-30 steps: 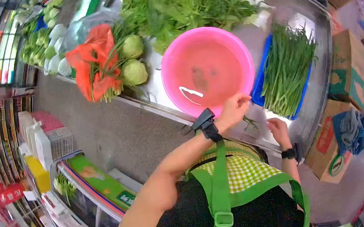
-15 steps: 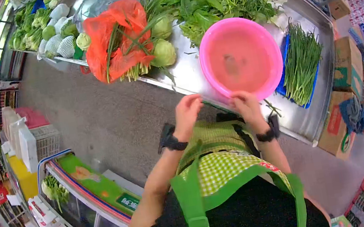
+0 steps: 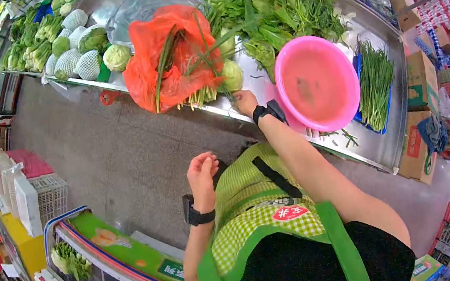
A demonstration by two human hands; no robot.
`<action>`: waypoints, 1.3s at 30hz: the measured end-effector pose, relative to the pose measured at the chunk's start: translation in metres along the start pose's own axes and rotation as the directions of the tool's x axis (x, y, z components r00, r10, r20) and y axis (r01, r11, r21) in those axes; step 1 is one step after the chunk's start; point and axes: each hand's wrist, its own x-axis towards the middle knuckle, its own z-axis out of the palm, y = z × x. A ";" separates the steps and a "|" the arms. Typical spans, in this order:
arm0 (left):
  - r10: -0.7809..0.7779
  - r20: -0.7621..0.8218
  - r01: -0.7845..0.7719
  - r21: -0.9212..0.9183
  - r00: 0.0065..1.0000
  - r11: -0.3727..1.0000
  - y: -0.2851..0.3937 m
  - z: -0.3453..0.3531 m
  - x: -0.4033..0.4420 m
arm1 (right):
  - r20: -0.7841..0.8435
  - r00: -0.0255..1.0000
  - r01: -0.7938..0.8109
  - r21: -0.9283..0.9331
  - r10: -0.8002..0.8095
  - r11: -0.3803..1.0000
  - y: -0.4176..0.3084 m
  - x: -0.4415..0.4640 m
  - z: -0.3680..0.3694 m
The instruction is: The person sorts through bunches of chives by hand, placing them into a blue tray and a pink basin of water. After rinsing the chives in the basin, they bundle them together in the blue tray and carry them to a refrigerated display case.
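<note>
With your left hand [image 3: 203, 171] loosely open and your right [image 3: 246, 102] reaching beside the cabbage [image 3: 233, 76], its grip unclear, careful fingertip control seems needed.

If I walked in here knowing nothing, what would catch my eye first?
Probably the bright pink basin, standing on the metal counter between the heaped leafy greens and the long green stalks. Next comes the orange-red plastic bag at the counter's near edge, with stalks poking out. Between bag and basin, the person's right hand is at the edge, just below a pale green cabbage.
</note>
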 end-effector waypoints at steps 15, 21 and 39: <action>-0.183 0.500 0.026 0.305 0.846 0.952 0.084 0.099 0.098 | 0.477 0.875 -0.446 0.727 0.084 0.521 -0.130 -0.030 -0.142; -0.265 0.610 0.035 0.362 0.747 0.932 0.105 0.117 0.136 | 0.249 0.963 -0.245 0.655 0.103 0.715 -0.141 -0.001 -0.173; -0.447 0.696 0.084 0.490 0.561 0.868 0.189 0.082 0.155 | -0.027 0.851 0.524 -0.005 -0.524 0.852 -0.214 0.014 -0.169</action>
